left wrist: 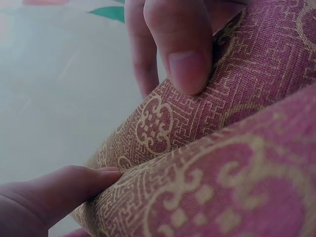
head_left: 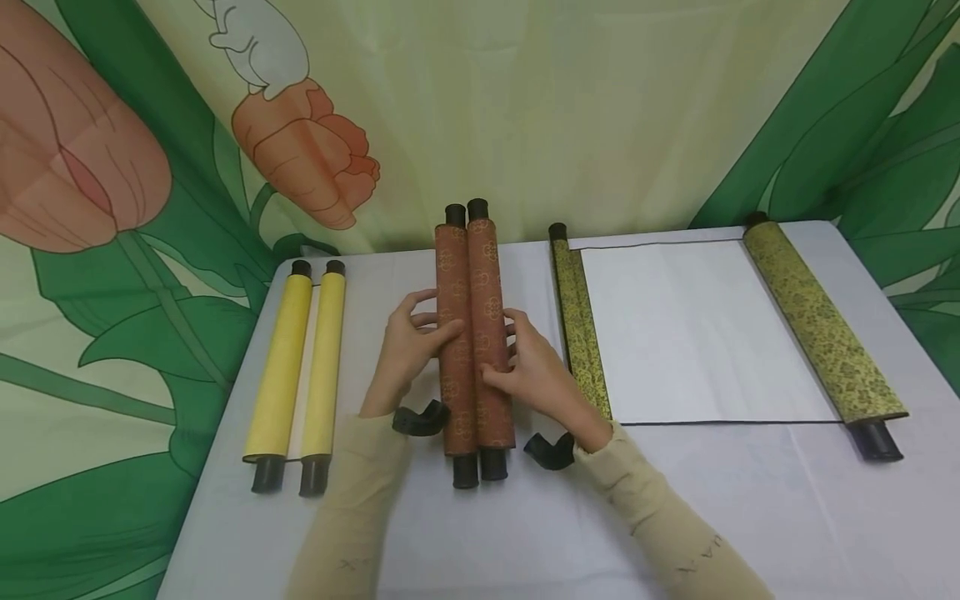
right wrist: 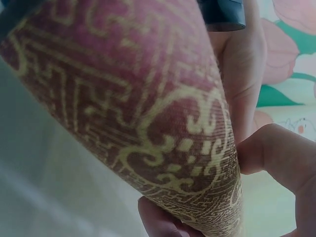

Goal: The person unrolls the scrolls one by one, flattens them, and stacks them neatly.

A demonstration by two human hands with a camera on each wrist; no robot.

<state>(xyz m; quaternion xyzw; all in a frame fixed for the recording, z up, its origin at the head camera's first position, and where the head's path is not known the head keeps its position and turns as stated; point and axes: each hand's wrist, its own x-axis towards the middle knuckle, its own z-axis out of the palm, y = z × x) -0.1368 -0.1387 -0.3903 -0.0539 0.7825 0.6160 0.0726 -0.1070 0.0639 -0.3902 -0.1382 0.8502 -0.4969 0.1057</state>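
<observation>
A red-brown patterned scroll, rolled from both ends into two rolls lying side by side, is held at the middle of the table. My left hand [head_left: 411,337] grips the left roll [head_left: 455,367], its thumb across the top and its fingers at the outer side. The right roll [head_left: 491,333] is gripped by my right hand [head_left: 536,367], thumb on top, fingers curled round the far side. Black end knobs stick out at both ends of the rolls. Close up, the left wrist view shows the gold-patterned cloth [left wrist: 153,128] between thumb and fingers; the right wrist view shows the right roll [right wrist: 148,113].
At the left lies a yellow scroll [head_left: 279,367] with its two rolls slightly apart. To the right a green-gold scroll [head_left: 821,321] is spread open, showing a white sheet [head_left: 697,333]. A printed curtain [head_left: 540,117] hangs behind the white-covered table [head_left: 525,550].
</observation>
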